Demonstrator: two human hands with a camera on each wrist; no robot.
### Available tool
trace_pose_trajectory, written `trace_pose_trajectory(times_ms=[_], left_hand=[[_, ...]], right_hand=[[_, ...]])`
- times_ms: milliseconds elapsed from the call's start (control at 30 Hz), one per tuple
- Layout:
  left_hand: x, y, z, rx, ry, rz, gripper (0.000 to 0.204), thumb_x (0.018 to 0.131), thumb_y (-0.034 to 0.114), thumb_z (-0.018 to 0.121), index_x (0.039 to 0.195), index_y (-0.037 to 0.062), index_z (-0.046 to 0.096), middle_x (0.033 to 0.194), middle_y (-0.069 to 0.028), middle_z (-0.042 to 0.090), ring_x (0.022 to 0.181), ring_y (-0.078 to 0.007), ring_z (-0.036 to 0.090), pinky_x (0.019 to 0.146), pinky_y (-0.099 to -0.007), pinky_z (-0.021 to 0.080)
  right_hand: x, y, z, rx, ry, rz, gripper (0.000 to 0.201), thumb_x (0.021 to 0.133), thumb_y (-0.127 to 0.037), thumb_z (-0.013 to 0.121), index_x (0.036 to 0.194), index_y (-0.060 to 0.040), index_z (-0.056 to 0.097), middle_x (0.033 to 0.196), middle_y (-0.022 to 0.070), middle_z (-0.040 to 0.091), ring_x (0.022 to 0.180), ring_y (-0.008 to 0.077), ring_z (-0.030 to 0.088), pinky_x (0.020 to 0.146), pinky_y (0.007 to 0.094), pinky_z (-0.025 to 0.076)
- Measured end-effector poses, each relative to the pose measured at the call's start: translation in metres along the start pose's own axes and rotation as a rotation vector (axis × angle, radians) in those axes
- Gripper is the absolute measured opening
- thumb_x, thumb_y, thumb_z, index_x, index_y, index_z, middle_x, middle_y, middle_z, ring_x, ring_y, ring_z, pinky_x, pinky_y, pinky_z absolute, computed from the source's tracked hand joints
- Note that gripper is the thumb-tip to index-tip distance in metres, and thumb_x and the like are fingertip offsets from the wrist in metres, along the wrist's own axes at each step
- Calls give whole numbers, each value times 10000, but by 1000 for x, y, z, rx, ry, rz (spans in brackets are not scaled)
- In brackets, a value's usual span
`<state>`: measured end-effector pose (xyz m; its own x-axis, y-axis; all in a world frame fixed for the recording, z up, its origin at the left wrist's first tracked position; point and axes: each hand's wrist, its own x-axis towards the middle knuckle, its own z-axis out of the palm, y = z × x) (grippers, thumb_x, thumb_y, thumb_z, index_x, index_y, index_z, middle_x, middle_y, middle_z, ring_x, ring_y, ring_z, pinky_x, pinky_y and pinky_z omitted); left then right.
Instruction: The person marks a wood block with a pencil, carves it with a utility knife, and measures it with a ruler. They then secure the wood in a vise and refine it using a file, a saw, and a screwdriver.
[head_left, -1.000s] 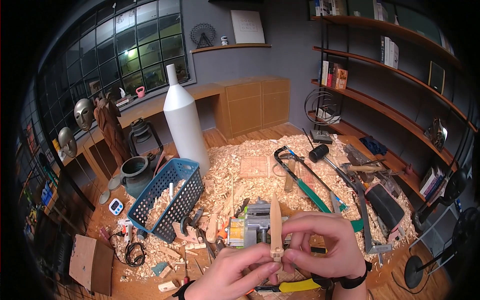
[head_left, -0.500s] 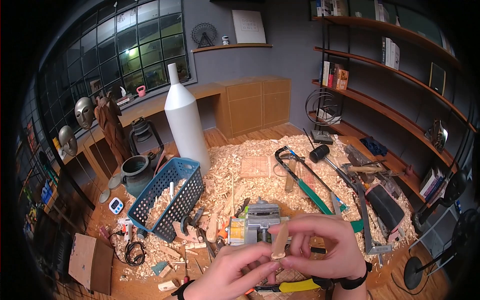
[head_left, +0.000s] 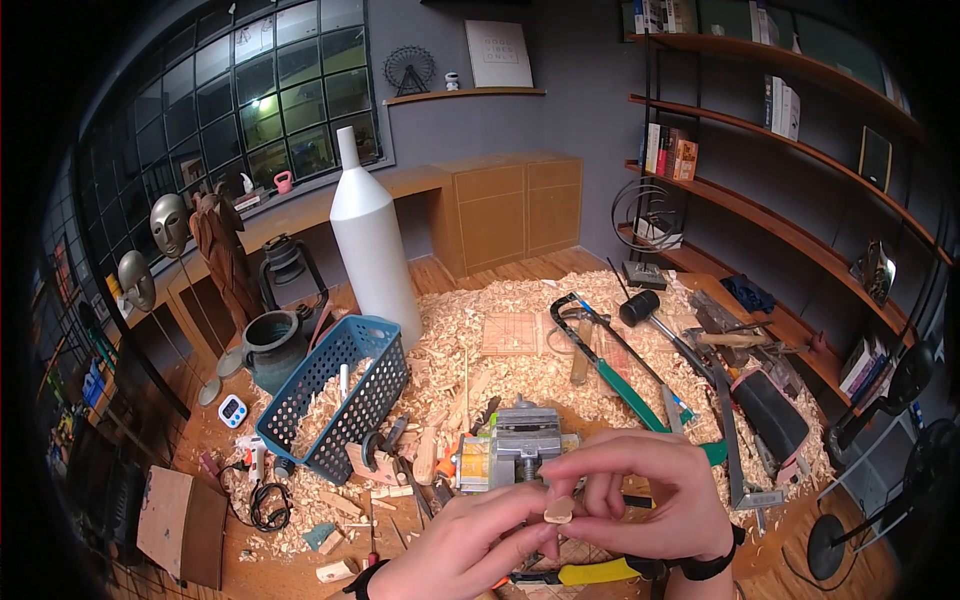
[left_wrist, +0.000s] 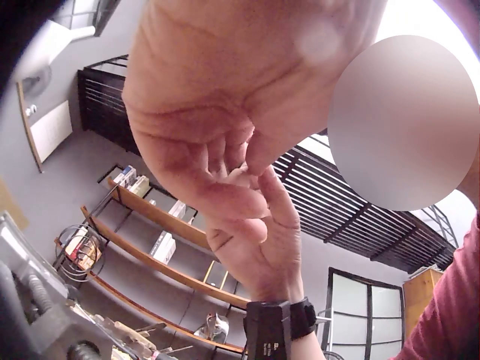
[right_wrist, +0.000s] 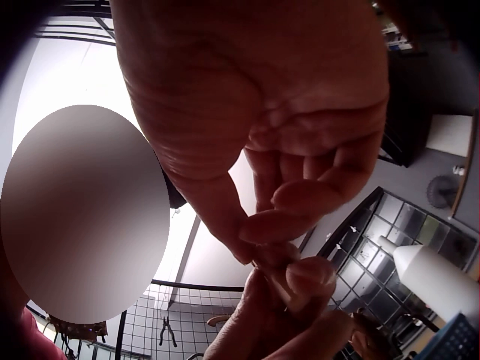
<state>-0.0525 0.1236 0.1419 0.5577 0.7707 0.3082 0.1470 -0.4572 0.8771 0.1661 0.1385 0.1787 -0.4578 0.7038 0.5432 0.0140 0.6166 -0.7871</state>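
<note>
Low in the head view, a small carved wooden piece shaped like a dagger (head_left: 559,511) points almost end-on at the camera, so only its pale end shows. The left hand (head_left: 475,532) pinches it between thumb and fingers from the left. From the right, the thumb and index finger of the right hand (head_left: 650,492) pinch it as well. Part of its length appears between the fingertips in the right wrist view; the fingers hide the rest. Just beyond the hands stands a metal bench vise (head_left: 528,437). Under the right hand lies a yellow-handled tool (head_left: 600,571).
Wood shavings (head_left: 450,320) cover much of the table. A blue perforated basket (head_left: 335,400) stands left, before a tall white bottle-shaped vase (head_left: 372,240). On the right lie a green-framed saw (head_left: 625,390), a black mallet (head_left: 640,308) and a metal square (head_left: 735,455).
The wooden dagger stood upright, its blade showing lengthwise; it has tipped until seen end-on. Both hands keep hold of it in nearly the same place.
</note>
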Motion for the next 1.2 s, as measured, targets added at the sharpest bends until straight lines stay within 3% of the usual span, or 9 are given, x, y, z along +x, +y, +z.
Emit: trace_pose_trajectory(times_ms=[100,167,300,367,567,1200], left_hand=[[1,1,-4,28,-5,80,207,1003,81,544,1187,-1,591,1025,-130,700,798,-199,717,742,-328,558],[2,5,-7,97,-78,18,199,1009,88,527,1175,0,594,993,-126,707,772,-193,710,713,-321,557],[3,10,-4,23,-71,-20,199,1012,93,515,1169,-1,591,967,-112,712,758,-188,705,692,-303,554],[2,12,1,-195,-14,-121,207,1022,115,502,1167,-9,583,971,-99,711,756,-168,700,679,-271,548],[1,12,-2,-349,-62,-285,244,1048,154,464,1188,-16,569,979,-103,704,757,-134,690,638,-225,528],[-2,12,-1,-393,-35,-288,232,1044,161,480,1179,-3,573,981,-116,710,729,-142,691,617,-220,523]], right_hand=[[-1,0,-1,7,8,19,460,800,3,773,1242,-77,678,945,-10,701,615,5,516,509,168,367],[-2,1,-1,21,12,40,460,801,-2,773,1245,-72,673,943,-8,706,620,3,523,514,168,372],[-3,2,1,72,59,124,482,803,-21,780,1265,-54,646,948,-1,709,651,2,559,532,166,396],[-3,2,1,97,72,154,489,803,-27,783,1270,-46,638,954,3,708,660,3,569,538,167,404],[-1,5,2,108,94,191,505,803,-39,791,1280,-36,622,983,15,704,692,3,582,556,160,419],[1,7,4,128,85,188,507,819,-38,778,1296,-42,605,988,-1,693,681,-9,577,557,141,409]])
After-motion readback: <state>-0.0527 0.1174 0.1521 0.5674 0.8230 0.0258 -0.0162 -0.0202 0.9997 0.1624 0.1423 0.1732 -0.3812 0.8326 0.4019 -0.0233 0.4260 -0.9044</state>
